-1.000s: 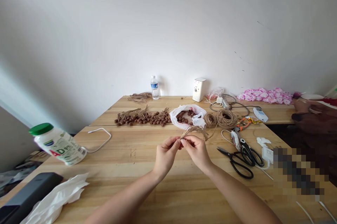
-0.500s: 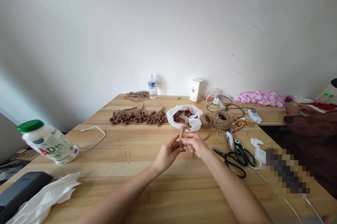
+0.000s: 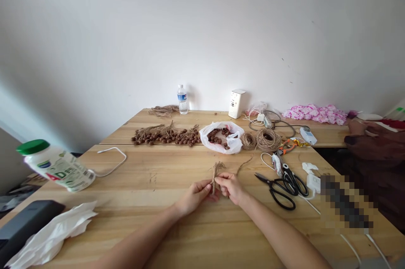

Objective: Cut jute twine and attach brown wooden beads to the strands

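Observation:
Low over the wooden table [image 3: 177, 235], my left hand [image 3: 193, 196] and my right hand [image 3: 231, 187] meet, both pinched on a small bundle of jute twine [image 3: 216, 172] that stands upright between the fingertips, its frayed end on top. A loose strand of twine [image 3: 245, 163] trails from near my right hand toward the twine coils [image 3: 268, 139]. Behind the hands lies a white plastic bag of brown beads [image 3: 220, 136], and to its left a row of finished bead-and-twine pieces [image 3: 166, 135].
Black scissors [image 3: 278, 191] and a second pair [image 3: 292, 176] lie right of my hands, with orange pliers [image 3: 289, 146]. A green-capped bottle [image 3: 55, 167], a crumpled white bag [image 3: 53, 235] and a black case [image 3: 25, 227] sit at left. A water bottle [image 3: 182, 99] and white box [image 3: 236, 103] stand by the wall.
Both hands have come down and nearer to me with the twine bundle, which now stands upright instead of fanning toward the bead bag. The view has shifted slightly.

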Demonstrator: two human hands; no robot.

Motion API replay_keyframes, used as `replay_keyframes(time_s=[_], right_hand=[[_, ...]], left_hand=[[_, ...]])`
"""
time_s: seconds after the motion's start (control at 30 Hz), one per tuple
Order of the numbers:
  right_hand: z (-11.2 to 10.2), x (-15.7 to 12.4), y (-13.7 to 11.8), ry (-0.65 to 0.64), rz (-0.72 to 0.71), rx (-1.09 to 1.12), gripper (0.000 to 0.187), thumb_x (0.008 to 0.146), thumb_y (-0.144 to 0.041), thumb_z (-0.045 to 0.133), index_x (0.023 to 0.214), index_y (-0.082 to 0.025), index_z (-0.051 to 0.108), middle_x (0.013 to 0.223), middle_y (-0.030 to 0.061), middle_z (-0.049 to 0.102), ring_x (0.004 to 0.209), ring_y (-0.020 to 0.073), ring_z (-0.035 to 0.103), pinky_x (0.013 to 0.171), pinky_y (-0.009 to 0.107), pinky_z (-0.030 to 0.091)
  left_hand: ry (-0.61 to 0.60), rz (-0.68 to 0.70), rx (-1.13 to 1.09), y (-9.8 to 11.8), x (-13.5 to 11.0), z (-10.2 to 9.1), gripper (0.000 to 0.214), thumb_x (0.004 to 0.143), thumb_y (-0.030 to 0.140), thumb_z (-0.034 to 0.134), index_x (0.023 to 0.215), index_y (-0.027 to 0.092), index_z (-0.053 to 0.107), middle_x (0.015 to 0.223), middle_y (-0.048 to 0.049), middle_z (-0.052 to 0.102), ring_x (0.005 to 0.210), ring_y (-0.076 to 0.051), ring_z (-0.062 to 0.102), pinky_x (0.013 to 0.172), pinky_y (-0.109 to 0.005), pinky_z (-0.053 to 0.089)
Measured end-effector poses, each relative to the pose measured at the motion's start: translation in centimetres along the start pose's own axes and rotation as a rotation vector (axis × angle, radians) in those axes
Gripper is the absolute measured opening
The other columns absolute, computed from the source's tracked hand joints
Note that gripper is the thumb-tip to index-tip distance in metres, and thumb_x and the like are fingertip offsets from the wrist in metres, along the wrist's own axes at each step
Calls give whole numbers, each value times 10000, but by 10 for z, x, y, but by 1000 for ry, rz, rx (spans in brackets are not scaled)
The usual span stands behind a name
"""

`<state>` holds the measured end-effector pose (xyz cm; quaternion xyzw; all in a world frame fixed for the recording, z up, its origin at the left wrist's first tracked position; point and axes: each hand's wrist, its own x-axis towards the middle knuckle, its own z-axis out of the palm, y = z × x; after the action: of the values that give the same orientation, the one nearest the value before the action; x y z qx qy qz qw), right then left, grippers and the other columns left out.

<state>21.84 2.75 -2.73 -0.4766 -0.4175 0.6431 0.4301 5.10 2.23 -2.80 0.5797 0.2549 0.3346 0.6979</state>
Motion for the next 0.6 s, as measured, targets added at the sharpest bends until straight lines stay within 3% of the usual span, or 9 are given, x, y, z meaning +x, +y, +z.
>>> replay_keyframes(time_s=[0.2, 0.3, 0.6], right_hand=[[8, -13, -3, 27, -184, -178, 221, 658, -361, 693, 605, -157, 625, 465, -62, 414, 430, 63, 283, 416, 223, 185], [9, -19, -4, -7, -302, -346, 205, 710, -317, 640, 580, -159, 623, 499, -42, 429, 490, 84, 321, 467, 232, 237], [12, -26, -13, -88, -341, -429, 218, 746, -324, 611, 623, -154, 665, 542, -15, 534, 525, 104, 401, 513, 239, 306]], left_hand=[[269, 131, 164, 5, -4, 2, 317, 756, 474, 649, 771, 159, 680, 735, -24, 594, 669, -158, 562, 680, -296, 480], [278, 118, 44, 6, -7, 3, 287, 719, 434, 702, 754, 154, 651, 713, -7, 583, 593, -138, 568, 621, -293, 481], [312, 65, -65, 13, -11, 8, 287, 741, 416, 691, 757, 138, 620, 598, 1, 615, 569, -138, 562, 622, -286, 458]])
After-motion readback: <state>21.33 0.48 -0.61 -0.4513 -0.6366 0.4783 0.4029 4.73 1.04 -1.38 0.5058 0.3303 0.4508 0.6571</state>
